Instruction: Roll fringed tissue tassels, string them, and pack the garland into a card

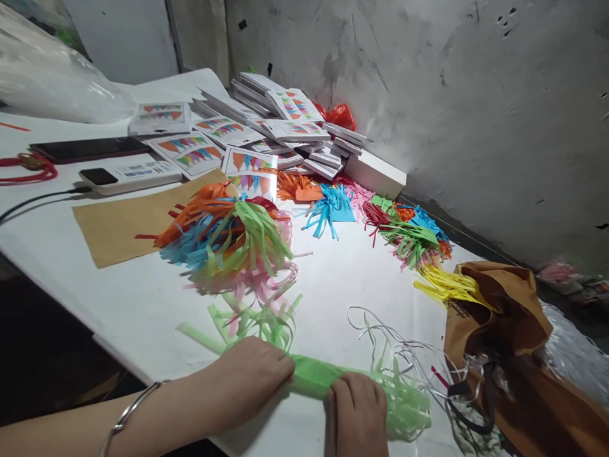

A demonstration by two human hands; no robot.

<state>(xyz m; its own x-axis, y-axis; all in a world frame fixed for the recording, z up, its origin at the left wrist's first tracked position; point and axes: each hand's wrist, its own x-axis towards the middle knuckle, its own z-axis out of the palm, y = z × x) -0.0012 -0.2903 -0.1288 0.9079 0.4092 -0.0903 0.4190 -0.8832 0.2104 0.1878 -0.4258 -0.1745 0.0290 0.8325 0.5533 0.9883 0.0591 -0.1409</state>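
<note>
A light green tissue paper tassel (pixel 314 376) lies across the near part of the white table, its cut strips fanning out at both ends. My left hand (pixel 259 367), with a silver bangle on the wrist, is closed around its left part. Fingers of my right hand (pixel 359 406) curl over the same tassel farther right; the thumb is hidden. Just beyond my left hand sits a heap of orange, blue, green and pink tassels (pixel 228 238). Thin white string (pixel 399 346) lies loosely coiled behind my right hand.
Flat printed packets (pixel 252 171) are piled at the back, near a phone (pixel 90 149) and a white device with a cable (pixel 130 174). More coloured tassels (pixel 413 235) line the wall side. A brown bag (pixel 499 336) stands at right, beside yellow strips (pixel 447 284). Brown paper (pixel 118 225) lies left.
</note>
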